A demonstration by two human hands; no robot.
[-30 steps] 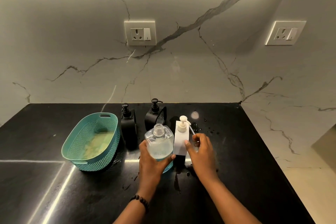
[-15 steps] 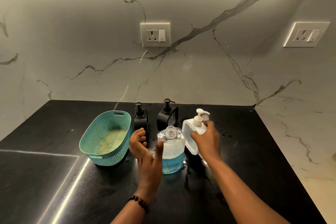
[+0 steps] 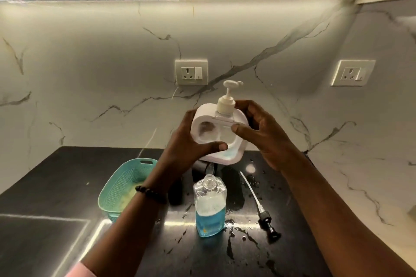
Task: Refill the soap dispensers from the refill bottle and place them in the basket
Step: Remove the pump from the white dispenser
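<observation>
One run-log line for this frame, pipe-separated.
left hand: holds white dispenser | right hand: holds dispenser | refill bottle: uncapped on counter | basket: no dispensers

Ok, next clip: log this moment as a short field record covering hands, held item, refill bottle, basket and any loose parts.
held item: white soap dispenser, lifted above the counter, pump on
left hand: grips the dispenser's left side, thumb across its lower front
right hand: grips its right side
refill bottle: upright on the black counter, cap off, blue liquid in the lower part
basket: teal, left of the bottle, no dispenser visible in it
loose part: black pump with tube lying right of the bottle
</observation>
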